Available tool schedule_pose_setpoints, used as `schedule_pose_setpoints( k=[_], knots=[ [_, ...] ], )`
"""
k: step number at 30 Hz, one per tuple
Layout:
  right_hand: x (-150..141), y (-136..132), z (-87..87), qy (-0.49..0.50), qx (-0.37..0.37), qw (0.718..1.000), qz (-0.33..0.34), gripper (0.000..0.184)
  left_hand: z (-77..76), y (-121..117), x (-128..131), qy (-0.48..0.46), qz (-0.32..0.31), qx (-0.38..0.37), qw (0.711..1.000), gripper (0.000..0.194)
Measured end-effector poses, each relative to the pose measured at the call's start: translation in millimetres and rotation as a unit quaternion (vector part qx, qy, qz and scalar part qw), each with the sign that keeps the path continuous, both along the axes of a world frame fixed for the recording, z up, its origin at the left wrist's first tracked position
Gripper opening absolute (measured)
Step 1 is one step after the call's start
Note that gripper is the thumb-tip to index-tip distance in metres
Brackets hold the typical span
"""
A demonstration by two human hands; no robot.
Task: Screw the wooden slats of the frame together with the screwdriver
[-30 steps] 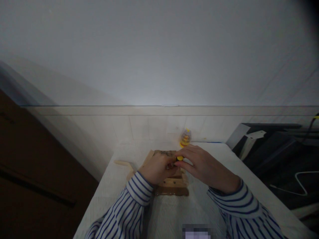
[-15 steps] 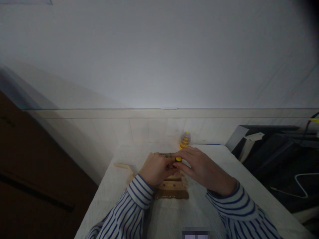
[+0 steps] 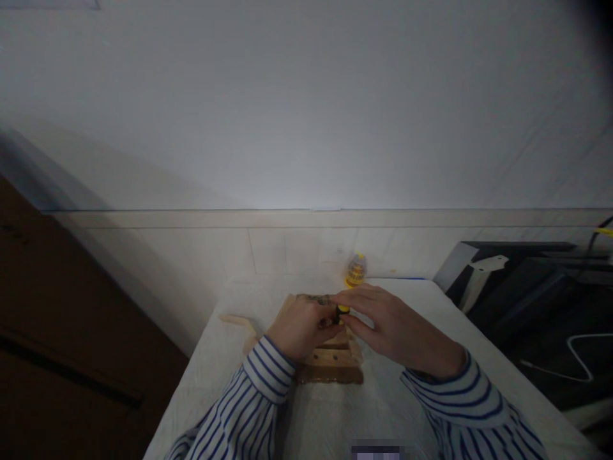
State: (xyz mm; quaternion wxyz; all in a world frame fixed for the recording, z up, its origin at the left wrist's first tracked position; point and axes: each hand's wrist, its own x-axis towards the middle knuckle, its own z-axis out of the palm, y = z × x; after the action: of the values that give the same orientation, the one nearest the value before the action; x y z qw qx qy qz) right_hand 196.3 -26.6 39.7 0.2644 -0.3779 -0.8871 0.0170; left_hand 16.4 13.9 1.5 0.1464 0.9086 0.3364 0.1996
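Observation:
My right hand (image 3: 390,326) has its thumb and fingertips around the yellow and black handle of a screwdriver (image 3: 342,309), seen nearly end-on; its lower end is hidden. Close against it, my left hand (image 3: 301,324) is closed, its fingers curled over the wooden assembly (image 3: 330,356). What those fingers grip is hidden. The assembly is pale wood with two dark holes on its near strip and a darker brown piece (image 3: 330,375) along the front. Left of my left hand, a pale angled wooden piece (image 3: 239,321) sticks out.
A clear container with yellow parts (image 3: 355,271) stands at the back of the white-covered table (image 3: 383,409), near the wall (image 3: 306,249). Dark flat panels and a white cable (image 3: 579,358) are at the right. A brown wooden cabinet (image 3: 62,332) is at the left.
My right fingers have shifted slightly on the screwdriver, and more of its black part shows. My right wrist has moved a little right. The left hand and the wood have stayed put.

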Motion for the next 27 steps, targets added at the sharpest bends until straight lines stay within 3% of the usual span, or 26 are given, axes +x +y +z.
schedule_pose_setpoints(
  k=[8,18,27],
  knots=[
    [-0.5,-0.5,1.8,0.002,-0.017,1.000,-0.009,0.020,1.4,-2.2,-0.3,0.007,-0.005,0.035,0.999,0.017],
    [0.2,-2.3,3.7,-0.012,-0.025,0.999,-0.026,0.014,0.6,-1.1,0.5,-0.009,-0.049,-0.002,0.999,0.013],
    [-0.4,-3.6,6.2,-0.017,-0.013,0.999,-0.025,0.010,0.2,-0.4,0.9,-0.010,-0.050,0.007,0.999,0.013]
  ],
)
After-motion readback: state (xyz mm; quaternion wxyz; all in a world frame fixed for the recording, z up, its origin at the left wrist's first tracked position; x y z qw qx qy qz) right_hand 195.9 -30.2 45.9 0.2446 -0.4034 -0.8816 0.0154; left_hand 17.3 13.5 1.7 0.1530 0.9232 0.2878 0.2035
